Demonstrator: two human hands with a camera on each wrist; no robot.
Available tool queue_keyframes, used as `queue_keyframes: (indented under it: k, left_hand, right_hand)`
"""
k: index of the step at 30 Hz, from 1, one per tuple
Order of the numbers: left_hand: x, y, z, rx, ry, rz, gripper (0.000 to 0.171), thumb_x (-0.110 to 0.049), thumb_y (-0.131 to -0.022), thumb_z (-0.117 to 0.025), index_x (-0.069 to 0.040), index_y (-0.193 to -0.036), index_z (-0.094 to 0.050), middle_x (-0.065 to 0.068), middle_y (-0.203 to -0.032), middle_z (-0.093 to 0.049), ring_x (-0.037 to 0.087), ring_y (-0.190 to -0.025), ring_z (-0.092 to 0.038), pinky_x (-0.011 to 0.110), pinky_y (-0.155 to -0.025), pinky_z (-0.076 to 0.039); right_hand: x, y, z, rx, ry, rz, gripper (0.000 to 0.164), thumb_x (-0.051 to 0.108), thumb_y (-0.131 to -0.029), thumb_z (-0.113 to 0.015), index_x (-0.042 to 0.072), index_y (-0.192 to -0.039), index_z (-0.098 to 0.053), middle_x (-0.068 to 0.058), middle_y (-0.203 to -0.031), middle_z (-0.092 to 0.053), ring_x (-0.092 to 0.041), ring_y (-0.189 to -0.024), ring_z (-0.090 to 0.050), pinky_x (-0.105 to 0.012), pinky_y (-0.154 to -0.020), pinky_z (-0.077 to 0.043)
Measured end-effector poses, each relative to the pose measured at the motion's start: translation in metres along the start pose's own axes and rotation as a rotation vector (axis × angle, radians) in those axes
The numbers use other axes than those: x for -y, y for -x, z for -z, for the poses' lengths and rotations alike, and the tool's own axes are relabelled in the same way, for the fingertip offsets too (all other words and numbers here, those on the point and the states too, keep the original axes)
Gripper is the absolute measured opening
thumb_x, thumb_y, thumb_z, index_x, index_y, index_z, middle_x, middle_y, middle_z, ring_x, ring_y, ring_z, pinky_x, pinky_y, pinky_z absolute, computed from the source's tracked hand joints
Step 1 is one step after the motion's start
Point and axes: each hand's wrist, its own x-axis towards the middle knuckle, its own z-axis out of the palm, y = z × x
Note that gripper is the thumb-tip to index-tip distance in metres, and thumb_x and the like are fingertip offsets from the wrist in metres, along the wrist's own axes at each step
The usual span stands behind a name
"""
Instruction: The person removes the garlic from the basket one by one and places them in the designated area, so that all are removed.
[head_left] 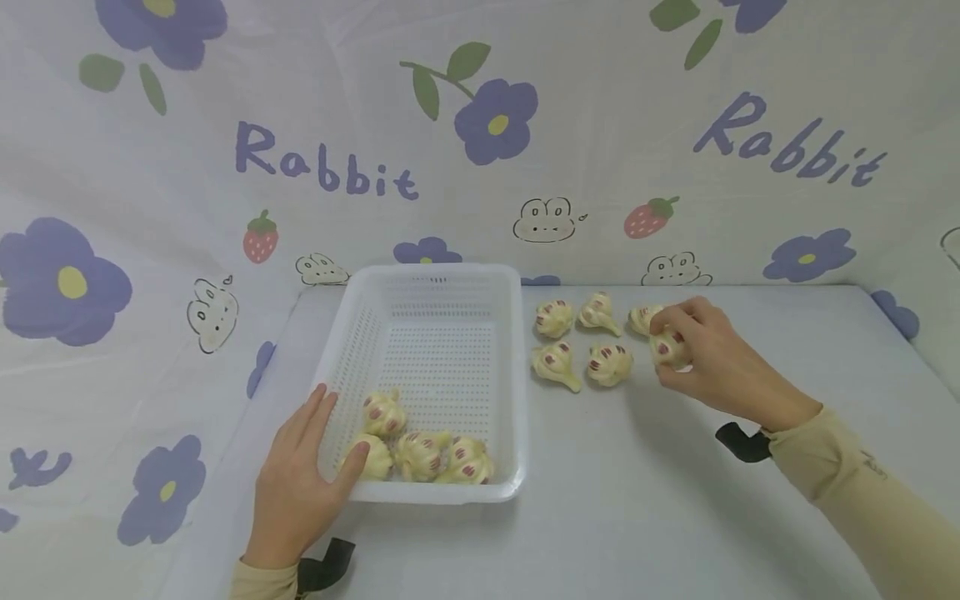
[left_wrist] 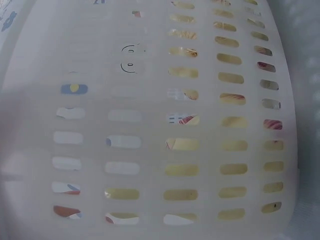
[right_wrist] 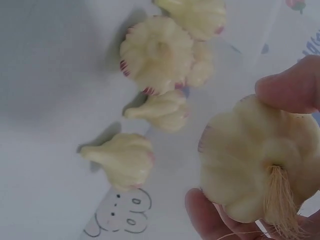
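Observation:
My right hand [head_left: 723,367] pinches a garlic bulb [head_left: 669,349] between thumb and fingers, at the right end of a group of garlic bulbs [head_left: 609,365] on the table. In the right wrist view the held bulb [right_wrist: 245,160] shows its tuft of dry roots, and several other bulbs [right_wrist: 125,160] lie beyond it. A white perforated basket [head_left: 517,375] stands to the left, with several garlic bulbs [head_left: 420,454] at its near end. My left hand [head_left: 300,479] rests on its left rim, fingers extended, thumb over the edge. The left wrist view shows only the slotted basket wall [left_wrist: 150,105].
A white cloth [head_left: 600,100] printed with flowers, rabbits and lettering hangs behind the table and at its sides. The white tabletop [head_left: 615,517] extends in front of the bulbs. A black strap end [head_left: 742,442] sticks out below the right wrist.

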Motion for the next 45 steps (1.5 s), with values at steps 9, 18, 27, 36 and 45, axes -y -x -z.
queue_keyframes:
  k: [9, 18, 27, 36, 45]
  left_hand:
    - [0.002, 0.0, 0.0, 0.014, 0.01, 0.017, 0.072, -0.032, -0.085, -0.078, -0.002, -0.147, -0.056, 0.017, -0.156, -0.053, 0.042, -0.138, -0.053, 0.062, -0.108, -0.045]
    - [0.003, 0.001, 0.0, 0.015, 0.008, 0.012, 0.073, -0.032, -0.085, -0.078, -0.002, -0.147, -0.056, 0.018, -0.155, -0.053, 0.043, -0.137, -0.053, 0.063, -0.107, -0.045]
    - [0.003, 0.002, -0.001, 0.012, 0.009, 0.016, 0.073, -0.033, -0.085, -0.078, -0.003, -0.148, -0.056, 0.017, -0.156, -0.053, 0.042, -0.137, -0.053, 0.063, -0.106, -0.046]
    - [0.002, 0.001, 0.0, 0.011, 0.014, 0.013, 0.072, -0.033, -0.085, -0.077, -0.003, -0.148, -0.056, 0.018, -0.155, -0.053, 0.042, -0.137, -0.053, 0.063, -0.106, -0.046]
    - [0.002, 0.0, 0.001, 0.003, 0.012, 0.003, 0.073, -0.033, -0.085, -0.078, -0.002, -0.147, -0.056, 0.018, -0.155, -0.054, 0.043, -0.137, -0.054, 0.063, -0.106, -0.047]
  right_hand:
    - [-0.02, 0.004, -0.017, 0.007, -0.011, -0.009, 0.039, 0.0, -0.079, -0.075, 0.006, -0.114, -0.06, -0.024, -0.12, -0.052, -0.039, -0.106, -0.047, -0.048, -0.082, -0.043]
    - [-0.04, 0.004, -0.044, 0.046, 0.003, 0.011, 0.039, 0.0, -0.075, -0.076, 0.009, -0.11, -0.061, -0.023, -0.116, -0.054, -0.04, -0.102, -0.05, -0.044, -0.078, -0.044]
    - [-0.046, 0.004, -0.054, 0.09, 0.023, -0.042, 0.041, 0.002, -0.075, -0.076, 0.007, -0.114, -0.064, -0.025, -0.12, -0.054, -0.04, -0.105, -0.05, -0.046, -0.079, -0.048]
    - [-0.048, 0.007, -0.055, 0.145, 0.004, -0.085, 0.034, 0.005, -0.083, -0.076, 0.009, -0.115, -0.064, -0.024, -0.122, -0.051, -0.041, -0.109, -0.048, -0.05, -0.083, -0.048]
    - [-0.051, 0.005, -0.057, 0.158, -0.013, -0.112, 0.035, 0.004, -0.084, -0.073, 0.009, -0.117, -0.066, -0.024, -0.124, -0.051, -0.041, -0.11, -0.047, -0.051, -0.086, -0.046]
